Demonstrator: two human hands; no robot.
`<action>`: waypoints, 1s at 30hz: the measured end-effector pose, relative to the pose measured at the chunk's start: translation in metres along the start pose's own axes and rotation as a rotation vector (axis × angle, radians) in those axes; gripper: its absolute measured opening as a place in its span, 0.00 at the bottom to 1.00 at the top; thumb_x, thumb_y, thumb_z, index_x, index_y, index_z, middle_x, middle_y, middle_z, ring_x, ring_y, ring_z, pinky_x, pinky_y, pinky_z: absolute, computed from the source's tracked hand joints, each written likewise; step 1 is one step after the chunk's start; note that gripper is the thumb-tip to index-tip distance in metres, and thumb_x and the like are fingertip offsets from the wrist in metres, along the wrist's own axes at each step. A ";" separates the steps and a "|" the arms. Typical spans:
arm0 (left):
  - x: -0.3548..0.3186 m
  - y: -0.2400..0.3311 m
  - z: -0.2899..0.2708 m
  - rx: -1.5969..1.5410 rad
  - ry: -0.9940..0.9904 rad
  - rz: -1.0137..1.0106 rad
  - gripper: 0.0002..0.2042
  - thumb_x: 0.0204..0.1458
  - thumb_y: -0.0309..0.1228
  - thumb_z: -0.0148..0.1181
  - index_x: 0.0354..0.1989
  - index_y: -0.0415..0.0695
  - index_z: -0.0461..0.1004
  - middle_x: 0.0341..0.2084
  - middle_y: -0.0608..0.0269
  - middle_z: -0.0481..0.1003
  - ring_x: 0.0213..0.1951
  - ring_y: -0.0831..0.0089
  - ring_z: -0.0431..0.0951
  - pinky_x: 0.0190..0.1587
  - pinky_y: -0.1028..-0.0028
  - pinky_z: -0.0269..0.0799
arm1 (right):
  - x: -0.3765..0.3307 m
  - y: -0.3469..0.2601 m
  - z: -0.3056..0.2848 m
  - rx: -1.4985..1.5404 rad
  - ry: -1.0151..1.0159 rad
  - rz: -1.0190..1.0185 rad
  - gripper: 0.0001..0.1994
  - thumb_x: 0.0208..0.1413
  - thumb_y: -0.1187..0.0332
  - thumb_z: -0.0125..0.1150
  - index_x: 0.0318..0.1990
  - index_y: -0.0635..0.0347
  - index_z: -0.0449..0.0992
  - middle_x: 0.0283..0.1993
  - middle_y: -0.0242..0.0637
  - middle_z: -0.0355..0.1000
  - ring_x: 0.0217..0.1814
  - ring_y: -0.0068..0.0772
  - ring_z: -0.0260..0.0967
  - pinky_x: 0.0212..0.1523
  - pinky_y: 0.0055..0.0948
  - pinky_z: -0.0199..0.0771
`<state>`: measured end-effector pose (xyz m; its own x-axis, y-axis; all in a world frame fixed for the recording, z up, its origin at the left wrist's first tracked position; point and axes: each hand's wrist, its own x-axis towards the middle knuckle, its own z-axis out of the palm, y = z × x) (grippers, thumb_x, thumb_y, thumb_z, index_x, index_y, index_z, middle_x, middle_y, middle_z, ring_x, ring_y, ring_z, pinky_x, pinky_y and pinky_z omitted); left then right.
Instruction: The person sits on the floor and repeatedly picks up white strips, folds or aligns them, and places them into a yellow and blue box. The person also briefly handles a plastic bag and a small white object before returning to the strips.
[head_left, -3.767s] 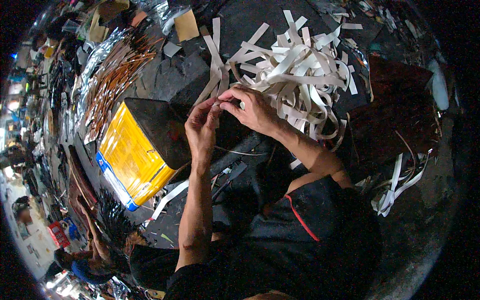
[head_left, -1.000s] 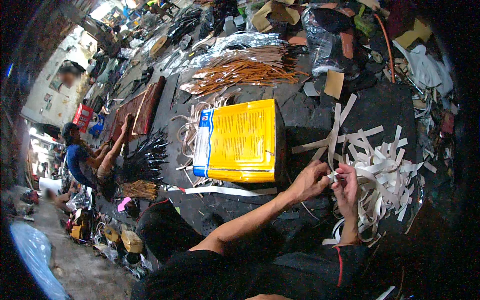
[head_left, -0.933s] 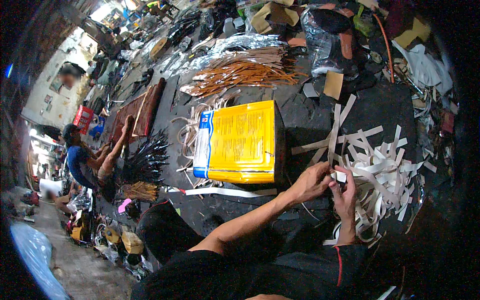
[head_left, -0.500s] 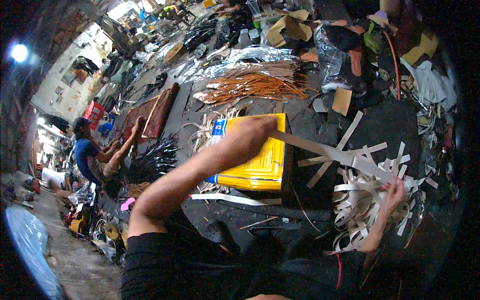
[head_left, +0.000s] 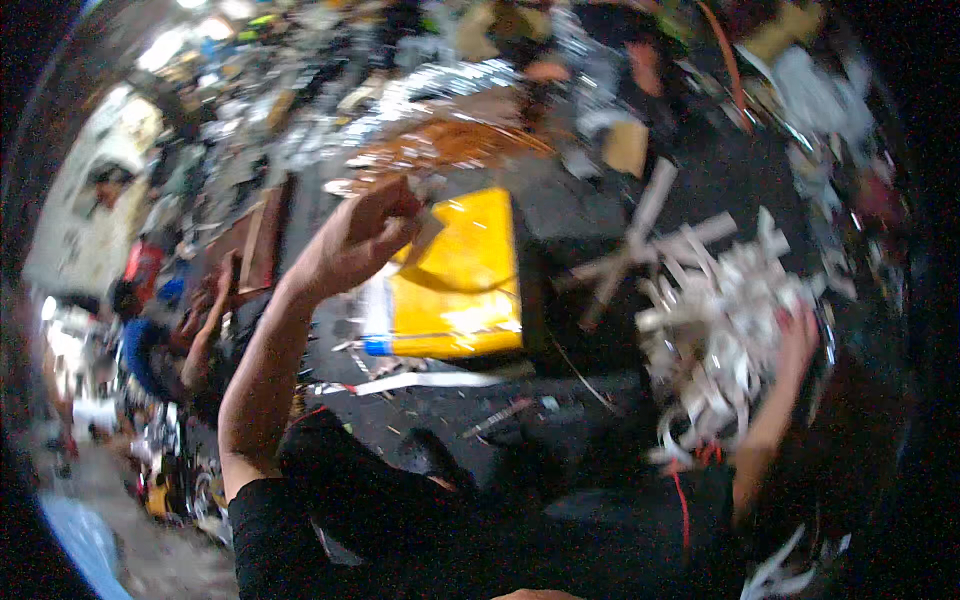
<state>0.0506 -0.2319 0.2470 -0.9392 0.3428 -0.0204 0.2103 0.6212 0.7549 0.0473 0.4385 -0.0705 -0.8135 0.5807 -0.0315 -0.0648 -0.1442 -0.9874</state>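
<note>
My left hand (head_left: 365,240) is raised beside the far left corner of a yellow can (head_left: 455,310) that lies on its side. Its fingers are closed, and a short length of pale strip (head_left: 428,238) sticks out from them over the can. Motion blur hides where the strip's other end lies. On the right, my right hand (head_left: 797,335) rests at the outer edge of a tangled heap of off-white strips (head_left: 715,320). Its fingers touch the heap but are too smeared to show whether they grip a strip.
Several loose strips (head_left: 630,250) lie crossed left of the heap. A long white strip (head_left: 430,381) lies on the floor in front of the can. Beyond the can is a bundle of orange-brown strips (head_left: 440,145). Another person (head_left: 150,345) sits at the left by a dark red board (head_left: 262,235).
My left hand has moved left, away from over the can, and the strip no longer stretches across to my right hand. The right hand has stayed at the heap. The whole view has shifted.
</note>
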 end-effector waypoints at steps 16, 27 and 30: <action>0.167 -0.055 0.302 0.088 0.080 0.083 0.14 0.49 0.24 0.48 0.44 0.36 0.70 0.37 0.43 0.75 0.44 0.45 0.74 0.44 0.53 0.70 | -0.115 -0.063 0.036 -0.579 0.504 -0.497 0.16 0.60 0.68 0.53 0.54 0.61 0.70 0.53 0.39 0.68 0.53 0.29 0.65 0.53 0.30 0.65; 0.124 -0.159 0.356 0.339 0.287 -0.497 0.20 0.55 0.40 0.54 0.44 0.32 0.68 0.39 0.35 0.72 0.40 0.41 0.74 0.40 0.55 0.72 | -0.170 -0.018 0.169 -0.381 -0.297 -0.299 0.10 0.57 0.74 0.54 0.46 0.63 0.72 0.42 0.35 0.71 0.42 0.25 0.68 0.45 0.25 0.68; 0.115 -0.159 0.352 0.323 0.207 -0.425 0.19 0.54 0.41 0.56 0.40 0.33 0.71 0.36 0.36 0.72 0.38 0.42 0.75 0.35 0.54 0.73 | -0.188 -0.014 0.201 -0.417 -0.504 -0.293 0.09 0.56 0.73 0.56 0.44 0.63 0.73 0.40 0.38 0.70 0.41 0.29 0.70 0.44 0.27 0.70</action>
<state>0.0048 -0.0431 -0.1067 -0.9861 -0.1090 -0.1252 -0.1556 0.8692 0.4694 0.0847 0.1703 -0.0197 -0.9710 0.0932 0.2203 -0.1773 0.3377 -0.9244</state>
